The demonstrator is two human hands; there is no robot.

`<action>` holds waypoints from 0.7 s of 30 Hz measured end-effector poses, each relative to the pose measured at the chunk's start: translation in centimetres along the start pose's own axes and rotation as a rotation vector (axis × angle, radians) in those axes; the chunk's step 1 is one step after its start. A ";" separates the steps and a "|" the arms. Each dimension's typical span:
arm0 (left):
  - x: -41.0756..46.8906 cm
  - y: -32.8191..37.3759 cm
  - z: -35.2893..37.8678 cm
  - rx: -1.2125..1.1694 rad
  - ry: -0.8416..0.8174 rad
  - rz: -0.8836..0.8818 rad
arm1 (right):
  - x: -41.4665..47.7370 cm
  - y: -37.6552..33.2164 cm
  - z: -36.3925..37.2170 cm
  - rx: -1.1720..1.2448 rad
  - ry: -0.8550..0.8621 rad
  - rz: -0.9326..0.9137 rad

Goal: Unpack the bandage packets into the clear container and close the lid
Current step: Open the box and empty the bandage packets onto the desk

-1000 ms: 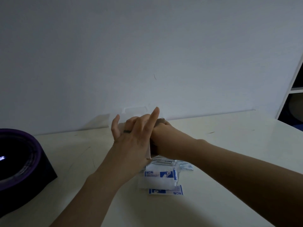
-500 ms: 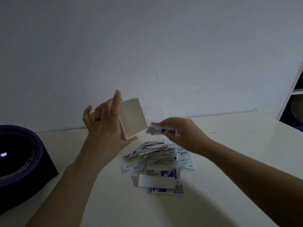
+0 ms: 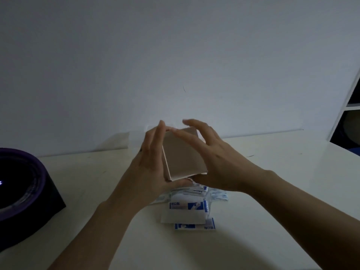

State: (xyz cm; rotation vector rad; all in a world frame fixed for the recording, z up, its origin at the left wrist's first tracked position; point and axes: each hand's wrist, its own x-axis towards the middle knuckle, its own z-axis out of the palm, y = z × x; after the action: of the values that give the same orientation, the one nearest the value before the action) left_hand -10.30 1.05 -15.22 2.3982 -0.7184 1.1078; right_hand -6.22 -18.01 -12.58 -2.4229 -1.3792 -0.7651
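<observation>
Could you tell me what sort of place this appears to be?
Probably a dim home or office room: a white table against a bare wall, a white shelf unit at right, loose bandage packets.

The box (image 3: pixel 183 154), plain pale card, is tilted in the air above the packets (image 3: pixel 198 190), gripped between the left hand (image 3: pixel 148 168) and the right hand (image 3: pixel 218 162). The packets, white with blue print, lie in a loose heap on the table. A bigger packet (image 3: pixel 188 206) lies in front of the heap. A faint outline behind the box may be the container (image 3: pixel 151 129).
</observation>
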 end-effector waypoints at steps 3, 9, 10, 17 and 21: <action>-0.1 0.7 0.1 -0.105 -0.008 -0.089 | -0.8 0.8 0.4 0.052 0.045 0.044; -0.3 0.5 1.8 0.154 -0.331 -0.267 | -4.3 5.1 1.5 0.119 0.463 0.553; -0.5 0.4 2.5 0.159 -0.410 -0.297 | -4.9 5.9 1.9 0.117 0.489 0.648; -1.4 -2.0 7.1 0.178 -0.647 -0.558 | -8.8 11.1 2.9 -0.024 0.542 1.193; -2.2 -1.8 8.2 0.082 -0.727 -0.674 | -9.9 12.5 3.0 -0.074 0.539 1.334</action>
State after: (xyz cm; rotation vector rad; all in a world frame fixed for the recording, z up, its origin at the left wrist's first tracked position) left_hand -5.67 -1.38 -22.16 2.7770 -0.0075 -0.0159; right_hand 1.29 -30.31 -20.03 -2.2187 0.4984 -0.8899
